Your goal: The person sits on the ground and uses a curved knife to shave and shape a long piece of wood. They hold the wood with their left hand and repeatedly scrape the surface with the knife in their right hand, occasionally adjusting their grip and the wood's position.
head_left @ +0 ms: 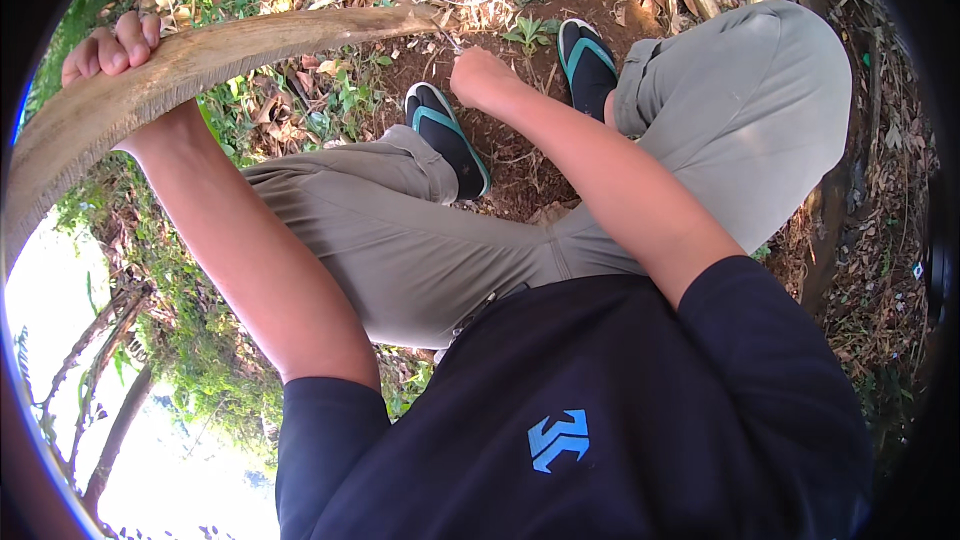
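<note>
A long, rough-sawn wooden plank (215,52) runs from the left rim toward the top middle, bowed by the lens. My left hand (110,46) grips it near the left, with fingers curled over the far edge and the wrist passing beneath. Close to the plank's far right end, my right hand (485,78) is closed in a fist. A thin, dark, pointed tool (447,36) sticks out of that fist toward the plank's end. Its handle is hidden in my fingers, so its exact kind cannot be made out.
My feet, in dark socks and teal-strapped flip-flops (447,135), rest on brown soil with leaves and small plants. Several cut wood pieces (703,0) lie at the top right. A dark log or ledge (825,230) runs along the right, beside dry leaf litter.
</note>
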The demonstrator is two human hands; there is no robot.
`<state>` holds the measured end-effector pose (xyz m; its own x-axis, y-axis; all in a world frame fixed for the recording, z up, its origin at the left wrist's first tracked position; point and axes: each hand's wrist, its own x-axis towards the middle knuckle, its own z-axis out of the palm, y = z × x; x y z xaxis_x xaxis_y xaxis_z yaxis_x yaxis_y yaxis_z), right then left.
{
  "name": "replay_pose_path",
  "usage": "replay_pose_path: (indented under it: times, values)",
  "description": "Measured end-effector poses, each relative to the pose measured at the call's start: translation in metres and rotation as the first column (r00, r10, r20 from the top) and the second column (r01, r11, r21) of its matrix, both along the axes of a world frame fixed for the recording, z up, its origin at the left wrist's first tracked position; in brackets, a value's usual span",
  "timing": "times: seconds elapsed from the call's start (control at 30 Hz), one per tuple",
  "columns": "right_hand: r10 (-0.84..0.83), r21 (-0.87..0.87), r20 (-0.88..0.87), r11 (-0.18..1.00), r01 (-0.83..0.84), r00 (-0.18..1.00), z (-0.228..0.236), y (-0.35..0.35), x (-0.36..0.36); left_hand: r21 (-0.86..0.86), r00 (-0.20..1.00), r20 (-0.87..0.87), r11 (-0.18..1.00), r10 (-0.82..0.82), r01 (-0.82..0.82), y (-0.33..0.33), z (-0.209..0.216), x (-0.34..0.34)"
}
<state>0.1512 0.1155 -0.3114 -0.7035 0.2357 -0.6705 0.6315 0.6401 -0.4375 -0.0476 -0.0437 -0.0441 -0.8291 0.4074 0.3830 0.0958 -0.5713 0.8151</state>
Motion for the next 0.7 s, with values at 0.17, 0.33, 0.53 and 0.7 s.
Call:
replay_pose_path:
  times: [0.17,0.33,0.53,0.7]
  values:
    - [0.097,-0.034,0.064,0.995,-0.095,0.993,-0.021,0.004,-0.004,-0.039,0.99,-0.073,0.992,-0.124,0.122,0.001,0.002,-0.009]
    - [-0.182,-0.038,-0.032,0.983,0.181,0.983,-0.026,-0.013,0.002,-0.012,0.976,-0.033,0.976,-0.218,0.217,0.001,0.001,-0.012]
    - [0.158,-0.016,0.072,0.987,-0.157,0.985,-0.038,-0.003,-0.021,0.034,0.986,-0.045,0.986,-0.161,0.163,0.002,-0.004,-0.009]
    - [-0.27,-0.043,0.003,0.962,0.27,0.963,-0.026,-0.003,-0.012,0.012,1.0,0.031,1.0,0.003,-0.003,0.006,-0.001,-0.002]
